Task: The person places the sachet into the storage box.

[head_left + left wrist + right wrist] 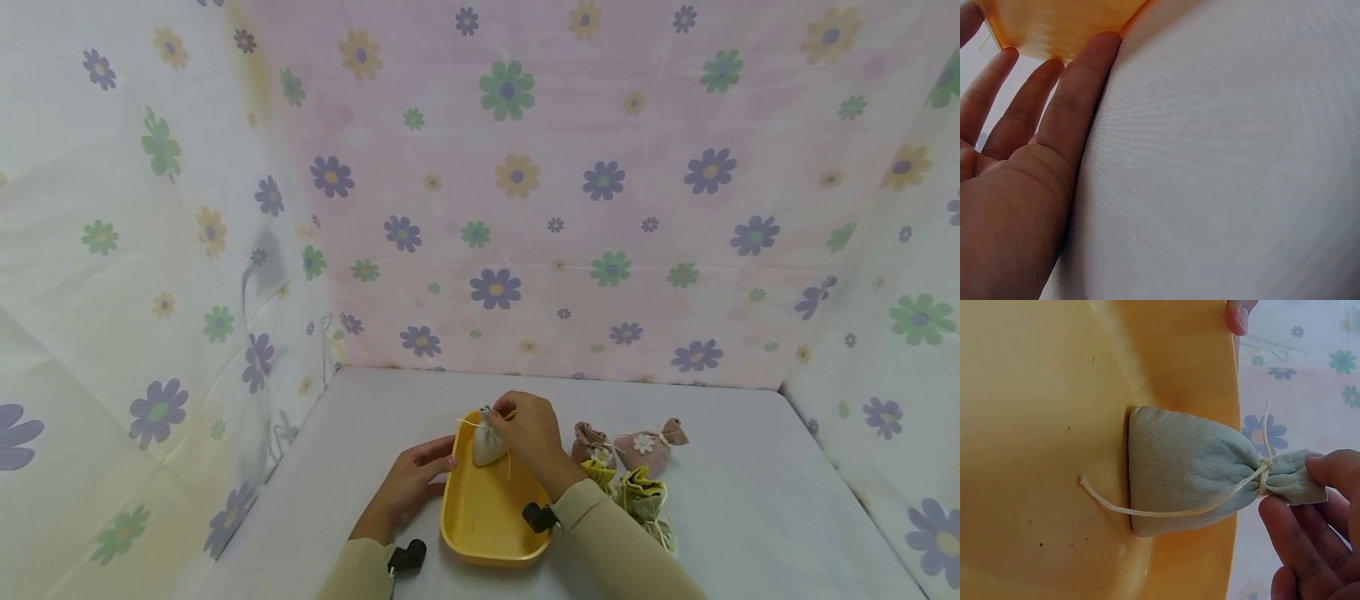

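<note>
A person in beige sleeves (588, 508) works at a white tabletop (750, 467), pinching the gathered neck of a small grey-green cloth pouch (1191, 472) between the thumb and fingers of the right hand (531, 429). The pouch is at the far end of a yellow, round-cornered, oblong tray (487, 521), its squared base inside and its neck tilted up past the rim. The left hand (408, 482) is not clenched: its thumb touches the tray's rim, and its fingers (1075, 94) extend nearly straight against the outer wall.

The step in hand looks to be positioning the pouch in the tray. The next move, by that reading, calls for lowering the neck inside the rim and easing the pinch, with the left hand keeping the tray from sliding.

The pouch's matte fabric shows a fine weave, plumped smooth below and pleated where a cream cord (1172, 514) ties it, one loose end trailing across its side. The tray has a smooth, plastic-like finish, with dark specks on its floor. Right of the tray sit a pinkish-brown pouch with a white flower (654, 460), a darker brown pouch (587, 440) and frilled yellow-and-green cloth pouches (643, 497), partly hidden by the right arm; their exact number cannot be told.
</note>
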### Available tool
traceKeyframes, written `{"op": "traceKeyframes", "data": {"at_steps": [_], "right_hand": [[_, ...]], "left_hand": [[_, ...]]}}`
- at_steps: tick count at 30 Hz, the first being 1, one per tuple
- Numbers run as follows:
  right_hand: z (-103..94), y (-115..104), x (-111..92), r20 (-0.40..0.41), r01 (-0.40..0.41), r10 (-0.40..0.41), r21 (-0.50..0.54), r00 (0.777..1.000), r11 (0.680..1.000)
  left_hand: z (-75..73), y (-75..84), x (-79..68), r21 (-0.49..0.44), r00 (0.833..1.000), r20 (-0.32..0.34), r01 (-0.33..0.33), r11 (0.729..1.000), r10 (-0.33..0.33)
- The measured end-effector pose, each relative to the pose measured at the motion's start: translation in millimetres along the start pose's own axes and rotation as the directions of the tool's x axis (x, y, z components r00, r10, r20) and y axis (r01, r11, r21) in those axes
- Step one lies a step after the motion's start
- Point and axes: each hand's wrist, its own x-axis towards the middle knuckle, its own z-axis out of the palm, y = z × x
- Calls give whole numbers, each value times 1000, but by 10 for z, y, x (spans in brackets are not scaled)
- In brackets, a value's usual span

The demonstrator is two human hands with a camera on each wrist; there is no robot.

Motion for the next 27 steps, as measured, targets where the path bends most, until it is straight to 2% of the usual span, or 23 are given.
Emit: {"op": "traceKeyframes", "data": {"at_steps": [5, 20, 27], "right_hand": [[-27, -2, -10, 20, 5, -4, -18, 1000, 1000], [-206, -114, -130, -19, -12, 10, -133, 1000, 991], [-350, -206, -221, -45, 49, -55, -122, 997, 991]], "left_hand": [[7, 7, -5, 1, 1000, -7, 8, 1000, -8], [17, 1, 4, 4, 1000, -21, 13, 1000, -13], [29, 16, -4, 4, 1000, -26, 14, 1000, -14]]}}
